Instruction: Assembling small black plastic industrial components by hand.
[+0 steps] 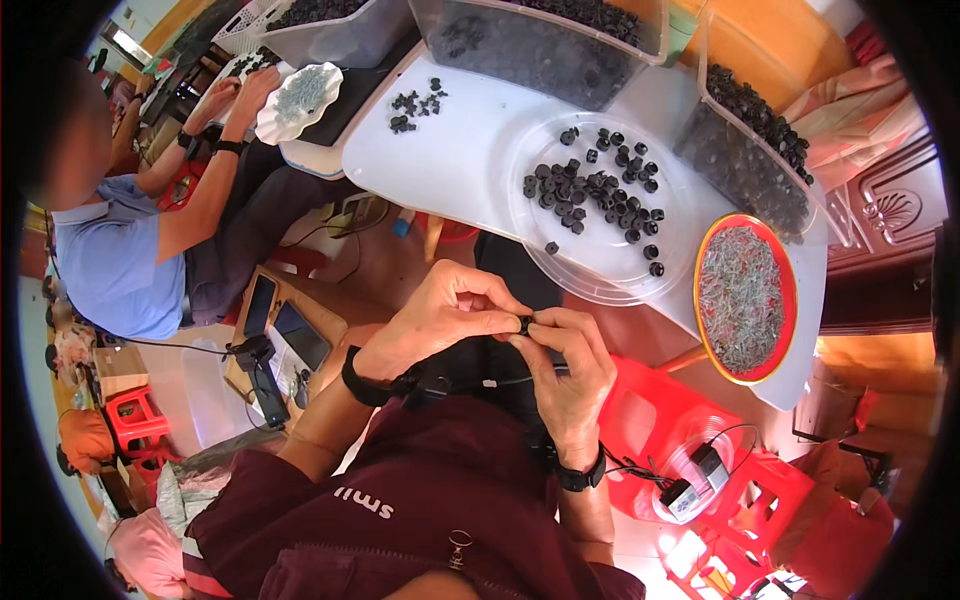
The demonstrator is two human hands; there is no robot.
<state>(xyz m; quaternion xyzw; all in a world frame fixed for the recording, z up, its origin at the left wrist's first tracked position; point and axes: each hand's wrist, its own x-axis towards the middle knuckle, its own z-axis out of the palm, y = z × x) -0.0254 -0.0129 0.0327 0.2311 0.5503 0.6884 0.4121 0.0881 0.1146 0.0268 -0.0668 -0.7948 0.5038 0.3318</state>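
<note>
My left hand (457,308) and my right hand (566,362) meet in front of my chest, fingertips pinched together. Between them is a small black plastic part (525,323), mostly hidden by the fingers. Just beyond, on the white table (440,175), lies a clear round lid (525,255) with many small black round parts (580,190) spread on it. To its right, a red bowl with a yellow rim (703,330) is full of thin silvery pins (743,300). A small cluster of black parts (415,105) rests farther left on the table.
Clear bins of black parts (540,50) (750,120) line the table's far side. At left sits a co-worker in a blue shirt (125,260), hands near a white scalloped dish (285,127). A red stool (640,430) with chargers (690,485) stands close on my right.
</note>
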